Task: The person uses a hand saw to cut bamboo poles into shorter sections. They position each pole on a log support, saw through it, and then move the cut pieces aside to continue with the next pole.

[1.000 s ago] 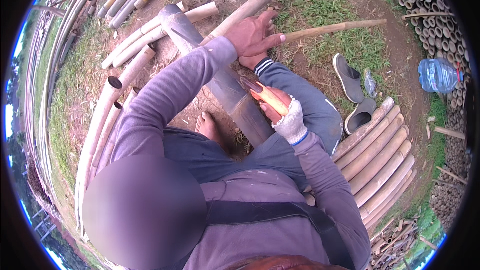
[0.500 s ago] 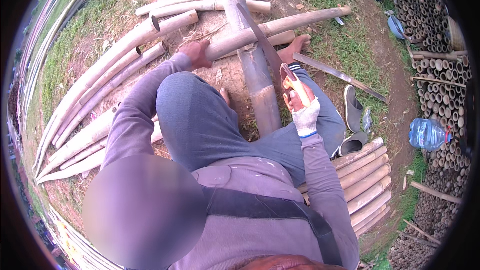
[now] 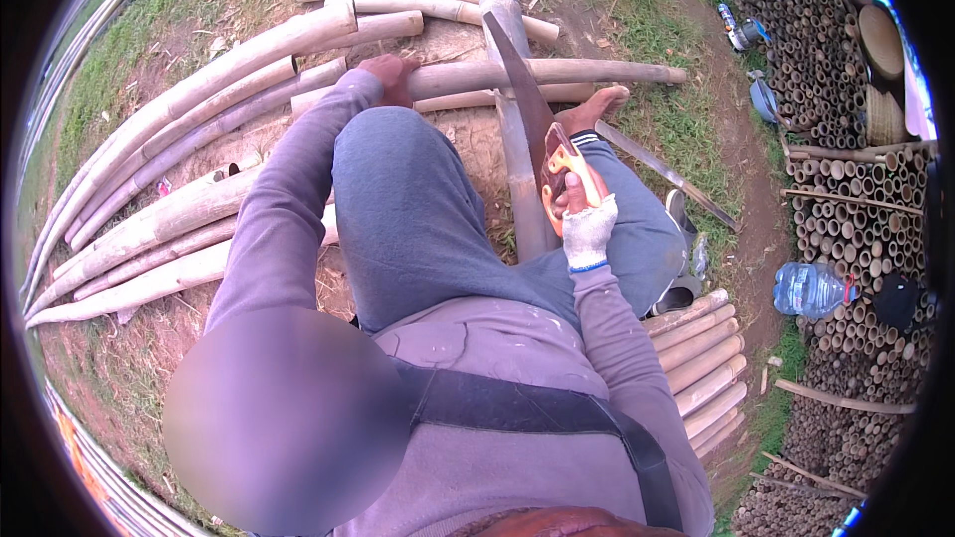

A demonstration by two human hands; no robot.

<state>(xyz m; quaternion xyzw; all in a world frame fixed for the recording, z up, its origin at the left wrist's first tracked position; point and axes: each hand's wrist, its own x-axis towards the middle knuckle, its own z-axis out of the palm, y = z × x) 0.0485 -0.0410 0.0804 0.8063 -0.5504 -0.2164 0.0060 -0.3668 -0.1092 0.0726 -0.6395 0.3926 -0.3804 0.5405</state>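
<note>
My left hand [image 3: 391, 78], bare, is closed around the left end of a bamboo pole [image 3: 607, 71]. That pole lies across a thicker bamboo log [image 3: 517, 164] on the ground. In my right hand [image 3: 585, 214], which wears a white fingerless glove, is the orange-brown handle of a handsaw [image 3: 516, 65]. The saw's long blade slants away from me and crosses the pole just above the log. Whether its teeth have cut in cannot be made out. My bare foot [image 3: 594, 109] rests beside the pole, right of the log.
Long bamboo poles [image 3: 199, 104] fan out on the left. Short cut lengths [image 3: 706, 363] lie side by side at my right. A flat strip [image 3: 668, 174] lies past my right leg. Stacked bamboo [image 3: 856, 199] lines the right side, with a clear water bottle [image 3: 811, 289] before it.
The whole view has shifted and turned slightly. The saw handle now shows more of its broad side. Both hands keep their holds, and the blade still crosses the pole near the log.
</note>
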